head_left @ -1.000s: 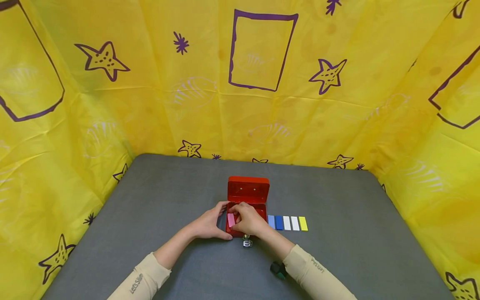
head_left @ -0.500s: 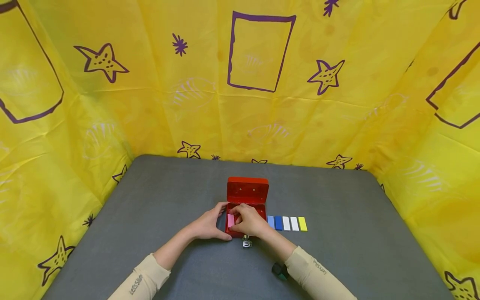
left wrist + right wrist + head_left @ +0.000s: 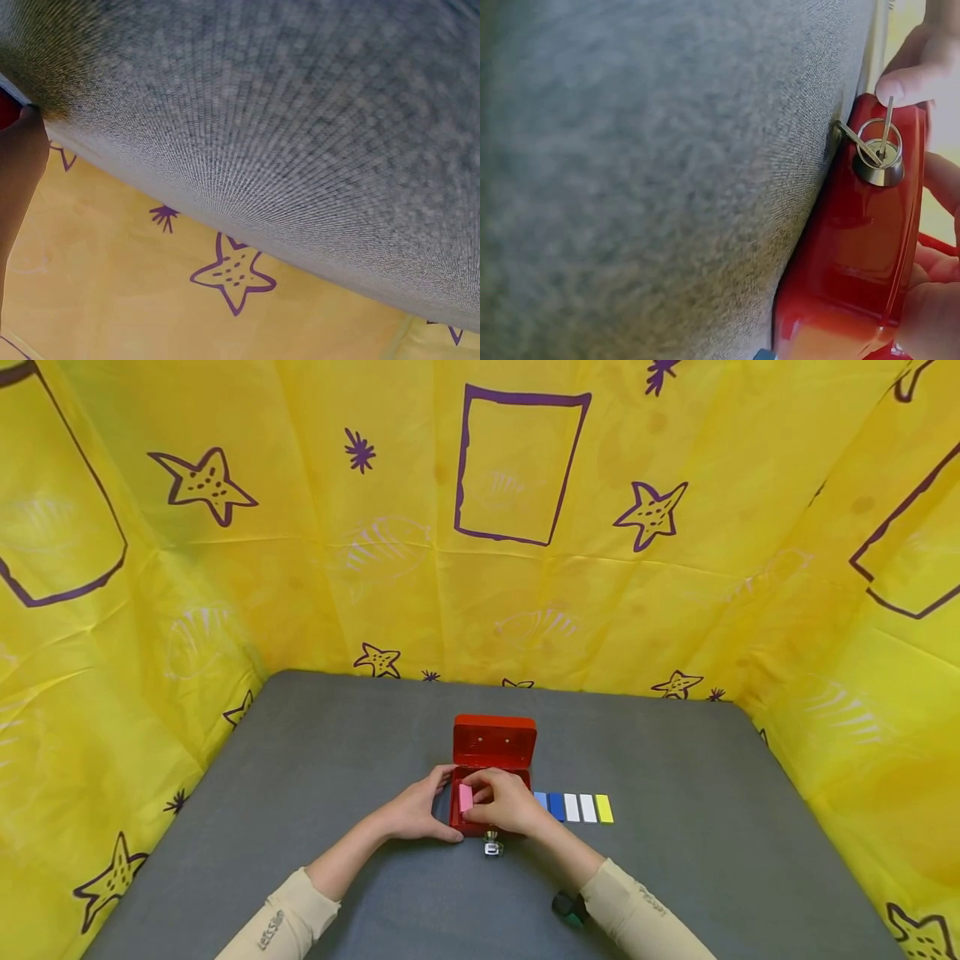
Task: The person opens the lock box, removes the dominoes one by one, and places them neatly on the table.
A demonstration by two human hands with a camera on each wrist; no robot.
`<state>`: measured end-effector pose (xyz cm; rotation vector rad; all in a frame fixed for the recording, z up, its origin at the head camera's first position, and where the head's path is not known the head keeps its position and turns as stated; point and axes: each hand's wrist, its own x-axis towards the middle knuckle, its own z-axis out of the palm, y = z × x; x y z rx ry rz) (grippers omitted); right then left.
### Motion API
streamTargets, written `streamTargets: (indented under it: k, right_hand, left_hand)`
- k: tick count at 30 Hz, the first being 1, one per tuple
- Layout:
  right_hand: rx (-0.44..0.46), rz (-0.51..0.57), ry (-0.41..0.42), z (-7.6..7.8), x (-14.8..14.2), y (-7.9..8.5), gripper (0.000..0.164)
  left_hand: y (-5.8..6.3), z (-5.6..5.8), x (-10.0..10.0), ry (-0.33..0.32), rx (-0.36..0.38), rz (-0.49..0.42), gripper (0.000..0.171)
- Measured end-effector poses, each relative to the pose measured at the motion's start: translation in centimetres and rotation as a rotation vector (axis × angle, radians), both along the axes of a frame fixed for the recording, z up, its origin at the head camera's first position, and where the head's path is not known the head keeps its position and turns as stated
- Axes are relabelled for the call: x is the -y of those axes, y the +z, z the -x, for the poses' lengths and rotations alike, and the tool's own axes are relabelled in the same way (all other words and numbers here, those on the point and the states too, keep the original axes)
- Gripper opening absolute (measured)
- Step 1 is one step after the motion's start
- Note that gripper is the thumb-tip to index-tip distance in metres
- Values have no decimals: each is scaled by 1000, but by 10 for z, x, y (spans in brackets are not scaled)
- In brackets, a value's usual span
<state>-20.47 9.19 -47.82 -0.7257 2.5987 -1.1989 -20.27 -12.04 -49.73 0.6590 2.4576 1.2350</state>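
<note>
A small red cash box stands with its lid raised. My left hand holds its left side, thumb at the front corner and fingers toward the back. Over the inside, my right hand pinches a pink block between thumb and fingers, near the left wall. That hand covers much of the interior. On the box front, a key sits in the round lock, with a ring attached. In the left wrist view only part of the left hand shows.
Right of the box, flat blocks lie in a row: light blue, dark blue, two white, and yellow. A dark device is by the right sleeve. Yellow printed cloth surrounds the grey table.
My right hand has shifted slightly to the right with the pink block, away from the box's left wall. My left hand keeps its place at the cash box.
</note>
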Motion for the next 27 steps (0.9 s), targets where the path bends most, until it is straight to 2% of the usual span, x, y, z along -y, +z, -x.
streamTargets:
  k: [9,20,27]
  right_hand:
    - [63,106,-33,-2,-7,-1,41]
    - [195,243,-89,-6,-16,0,48]
    - [266,300,-89,-18,-21,29,48]
  left_hand:
    - [1,0,-1,9,6,10,99]
    - [0,1,0,-2,12,6,100]
    - [-1,0,1,-1,20,9,100]
